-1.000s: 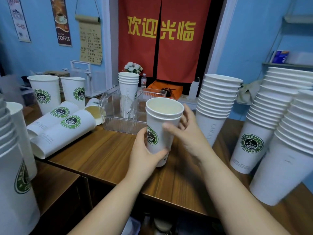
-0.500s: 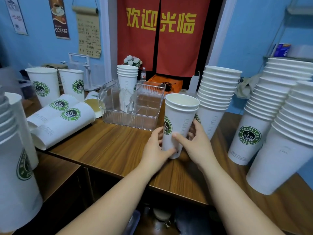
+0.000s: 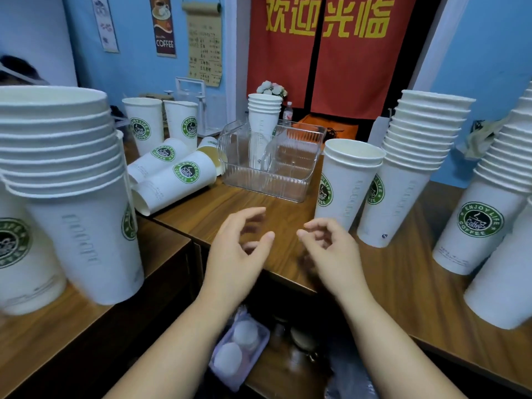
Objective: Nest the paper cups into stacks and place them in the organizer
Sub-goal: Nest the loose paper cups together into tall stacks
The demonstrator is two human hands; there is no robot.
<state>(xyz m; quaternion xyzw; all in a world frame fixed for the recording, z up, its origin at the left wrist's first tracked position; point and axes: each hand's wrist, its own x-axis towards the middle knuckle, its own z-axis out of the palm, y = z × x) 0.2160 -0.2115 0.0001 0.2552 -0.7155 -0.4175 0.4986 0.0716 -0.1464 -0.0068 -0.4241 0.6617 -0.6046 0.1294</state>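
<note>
From the head camera, the left hand (image 3: 233,254) and right hand (image 3: 335,254) hover side by side above the front edge of the wooden counter (image 3: 201,217). Their fingers (image 3: 252,212) are loosely curled and apart, holding nothing. A short stack (image 3: 347,185) of two nested cups stands upright on the counter just ahead of the right hand, between the clear organizer (image 3: 290,180) and a tall stack (image 3: 414,174), close beside the latter. A small stack (image 3: 263,119) stands upright in the organizer's left compartment. Left of the organizer, several cups (image 3: 172,180) lie on their sides, with two upright cups (image 3: 144,125) behind them. More tall stacks rise at the near left (image 3: 77,211) and far right (image 3: 483,220).
</note>
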